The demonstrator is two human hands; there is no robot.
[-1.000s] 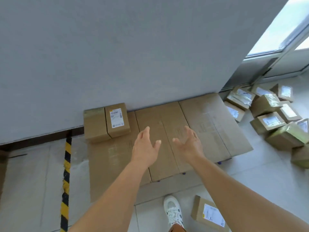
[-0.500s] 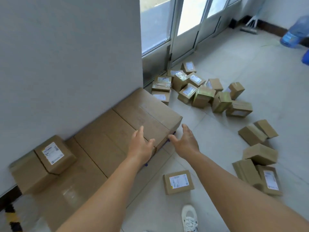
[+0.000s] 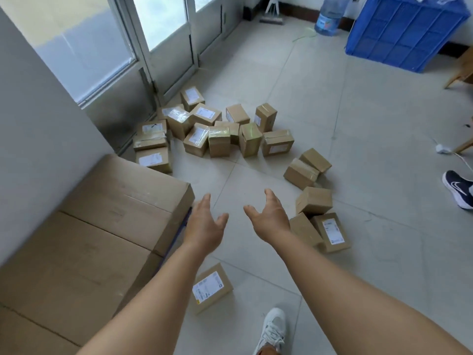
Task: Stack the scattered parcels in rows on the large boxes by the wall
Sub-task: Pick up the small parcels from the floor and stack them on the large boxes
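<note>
- above the pale tiled floor (image 3: pixel 358 124), both bare arms reach forward; the left hand (image 3: pixel 204 228) and the right hand (image 3: pixel 268 219) hang in the air with palms turned toward each other, fingers spread and relaxed, holding nothing.
- along the grey wall (image 3: pixel 38 124) on the left stand the large flat brown cardboard boxes (image 3: pixel 102 226) in a row, their tops bare in what shows.
- ahead, by the glass door (image 3: pixel 163 29), lies a heap of small brown cardboard parcels (image 3: pixel 220 139), many with white labels, tumbled against each other.
- right of the hands lies a smaller cluster of parcels (image 3: pixel 314 201), one with its label facing up.
- a single labelled parcel (image 3: pixel 210 288) lies on the floor under the left forearm, just beside the big boxes.
- a white sneaker (image 3: pixel 273 329) shows at the bottom edge.
- a dark sneaker (image 3: pixel 458 185) of another person sits at the right edge.
- far back stand a blue plastic crate (image 3: pixel 404 29) and a blue water jug (image 3: pixel 329 19).
</note>
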